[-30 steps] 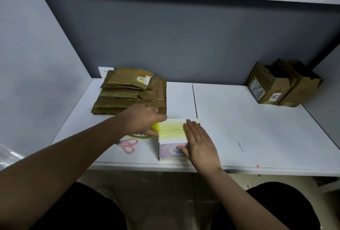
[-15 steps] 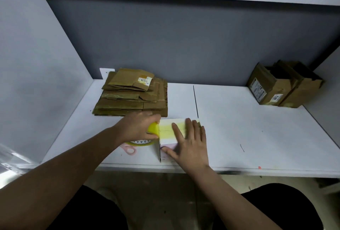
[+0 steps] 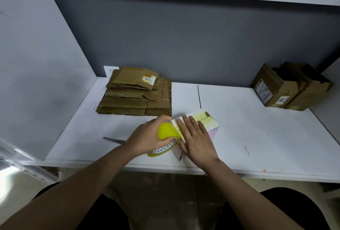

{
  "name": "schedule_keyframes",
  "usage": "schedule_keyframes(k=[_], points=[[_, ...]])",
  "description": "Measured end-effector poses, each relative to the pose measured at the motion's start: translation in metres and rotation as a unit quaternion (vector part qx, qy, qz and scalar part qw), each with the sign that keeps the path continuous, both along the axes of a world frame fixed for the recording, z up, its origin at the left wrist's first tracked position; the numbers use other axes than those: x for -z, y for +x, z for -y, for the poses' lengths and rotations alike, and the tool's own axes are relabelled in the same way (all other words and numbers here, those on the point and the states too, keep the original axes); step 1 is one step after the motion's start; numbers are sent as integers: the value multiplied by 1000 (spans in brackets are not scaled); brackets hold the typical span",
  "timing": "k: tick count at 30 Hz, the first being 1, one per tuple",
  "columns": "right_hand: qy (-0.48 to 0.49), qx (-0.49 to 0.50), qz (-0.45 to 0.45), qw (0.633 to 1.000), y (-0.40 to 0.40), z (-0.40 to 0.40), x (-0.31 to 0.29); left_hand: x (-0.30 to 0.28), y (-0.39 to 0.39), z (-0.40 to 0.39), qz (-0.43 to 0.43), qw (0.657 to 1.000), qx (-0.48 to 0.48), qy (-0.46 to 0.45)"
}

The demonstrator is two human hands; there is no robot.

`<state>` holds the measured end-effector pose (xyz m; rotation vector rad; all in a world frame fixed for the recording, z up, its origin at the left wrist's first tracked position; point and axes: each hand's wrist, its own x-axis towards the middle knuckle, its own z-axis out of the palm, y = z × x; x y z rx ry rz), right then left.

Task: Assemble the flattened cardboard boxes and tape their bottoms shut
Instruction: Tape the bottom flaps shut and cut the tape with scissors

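A small white box (image 3: 211, 122) stands near the table's front edge, turned at an angle, with yellowish tape across its top face. My right hand (image 3: 196, 137) lies flat on the box's near left part, fingers spread, pressing down. My left hand (image 3: 147, 139) grips a yellow tape roll (image 3: 166, 132) that touches the box's left edge. A stack of flattened brown cardboard boxes (image 3: 136, 93) lies at the back left of the table.
Scissors (image 3: 114, 140) lie on the white table (image 3: 257, 137) left of my left hand, partly hidden by it. Assembled brown boxes (image 3: 288, 87) sit at the back right corner. Grey walls close the left, back and right sides; a shelf runs overhead.
The box has rotated and shifted slightly right. My left hand has lifted and tilted the tape roll against the box's left edge. My right hand slid leftward over the top.
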<state>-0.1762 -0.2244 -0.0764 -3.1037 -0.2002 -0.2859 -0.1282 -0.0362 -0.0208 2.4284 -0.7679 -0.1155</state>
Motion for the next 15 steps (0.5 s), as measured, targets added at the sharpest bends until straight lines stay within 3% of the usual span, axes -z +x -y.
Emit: schedule_keyframes(k=[6, 9, 13, 15], points=[[4, -28, -20, 999, 3, 10, 0, 4, -12, -1, 43, 999, -8, -8], [9, -31, -23, 999, 3, 12, -1, -7, -8, 5, 79, 995, 0, 56], [5, -37, -24, 999, 6, 13, -3, -10, -7, -3, 110, 972, 34, 207], [9, -39, -30, 999, 7, 13, -2, -5, -9, -6, 100, 969, 27, 222]])
